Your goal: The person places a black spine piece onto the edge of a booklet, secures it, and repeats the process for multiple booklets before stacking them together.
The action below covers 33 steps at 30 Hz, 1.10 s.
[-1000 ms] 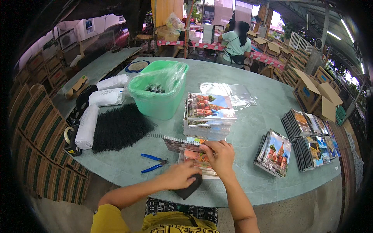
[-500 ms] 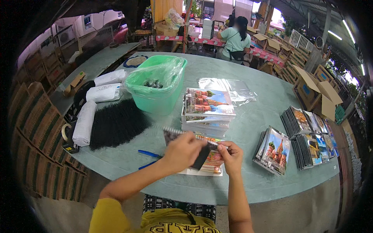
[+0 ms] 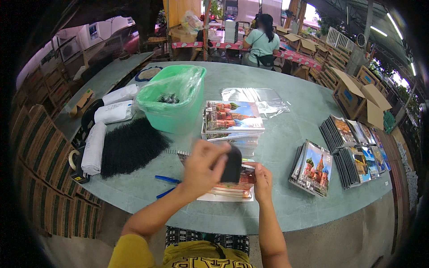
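My left hand (image 3: 201, 167), blurred and with curled fingers, is closed at a flat black piece (image 3: 233, 166) of a kind I cannot make out. This piece covers part of a picture booklet (image 3: 182, 156) with a wire spiral edge. My right hand (image 3: 263, 178) pinches the booklet's right end. Beneath them lies a low stack of printed booklets (image 3: 230, 191). Blue-handled pliers (image 3: 166, 179) rest to the left of that stack. Just beyond my hands stands a taller stack of picture calendars (image 3: 234, 117).
A green bin (image 3: 172, 114) lined with clear plastic stands behind black spiral coils (image 3: 129, 147) and white rolls (image 3: 94, 149). Clear plastic sleeves (image 3: 268, 100) lie at the back. Finished-looking spiral calendars (image 3: 315, 167) and an open carton (image 3: 357, 96) are on the right. A person (image 3: 261, 42) works beyond.
My left hand has lifted slightly and the black piece with it, now more upright. My right hand stays at the booklet's end. The whole view has shifted a little.
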Each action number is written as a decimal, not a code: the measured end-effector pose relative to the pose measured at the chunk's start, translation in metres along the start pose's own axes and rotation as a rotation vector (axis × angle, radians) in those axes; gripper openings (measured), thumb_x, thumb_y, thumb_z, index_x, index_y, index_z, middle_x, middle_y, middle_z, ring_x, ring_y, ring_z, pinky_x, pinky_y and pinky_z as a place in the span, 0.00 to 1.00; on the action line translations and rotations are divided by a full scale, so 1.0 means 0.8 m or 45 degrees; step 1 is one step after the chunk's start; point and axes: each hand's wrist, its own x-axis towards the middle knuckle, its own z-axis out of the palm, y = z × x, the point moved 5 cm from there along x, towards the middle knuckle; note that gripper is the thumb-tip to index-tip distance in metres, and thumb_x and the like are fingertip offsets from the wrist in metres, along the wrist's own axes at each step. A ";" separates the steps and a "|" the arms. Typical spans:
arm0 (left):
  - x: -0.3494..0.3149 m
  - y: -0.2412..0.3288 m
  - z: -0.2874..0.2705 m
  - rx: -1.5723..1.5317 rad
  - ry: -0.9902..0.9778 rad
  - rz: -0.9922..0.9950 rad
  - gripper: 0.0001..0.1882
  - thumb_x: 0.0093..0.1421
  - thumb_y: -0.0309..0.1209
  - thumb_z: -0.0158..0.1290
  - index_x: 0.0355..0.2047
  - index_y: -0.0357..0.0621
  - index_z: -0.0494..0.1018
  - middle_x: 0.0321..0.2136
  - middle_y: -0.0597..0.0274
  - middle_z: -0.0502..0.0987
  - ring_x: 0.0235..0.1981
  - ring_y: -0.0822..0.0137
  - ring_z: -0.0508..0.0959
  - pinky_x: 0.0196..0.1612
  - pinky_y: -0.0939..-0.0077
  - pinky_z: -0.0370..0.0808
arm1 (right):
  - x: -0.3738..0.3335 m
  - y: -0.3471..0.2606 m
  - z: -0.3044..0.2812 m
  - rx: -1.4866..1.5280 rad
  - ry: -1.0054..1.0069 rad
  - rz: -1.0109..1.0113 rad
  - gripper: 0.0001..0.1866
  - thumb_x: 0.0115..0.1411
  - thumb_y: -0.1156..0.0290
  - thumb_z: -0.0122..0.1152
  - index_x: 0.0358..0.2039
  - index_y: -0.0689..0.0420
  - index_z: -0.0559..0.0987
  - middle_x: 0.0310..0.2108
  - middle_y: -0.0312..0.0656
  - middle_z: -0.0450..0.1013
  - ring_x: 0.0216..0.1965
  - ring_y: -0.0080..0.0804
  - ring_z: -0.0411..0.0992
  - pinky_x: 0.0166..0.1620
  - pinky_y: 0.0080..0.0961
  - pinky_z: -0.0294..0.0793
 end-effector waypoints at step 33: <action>-0.005 0.009 0.101 0.013 -0.583 0.374 0.10 0.50 0.33 0.54 0.30 0.39 0.73 0.27 0.55 0.72 0.33 0.56 0.71 0.38 0.64 0.67 | -0.002 0.009 -0.001 -0.351 -0.075 -0.016 0.08 0.56 0.82 0.50 0.36 0.66 0.76 0.26 0.37 0.74 0.29 0.17 0.69 0.32 0.17 0.69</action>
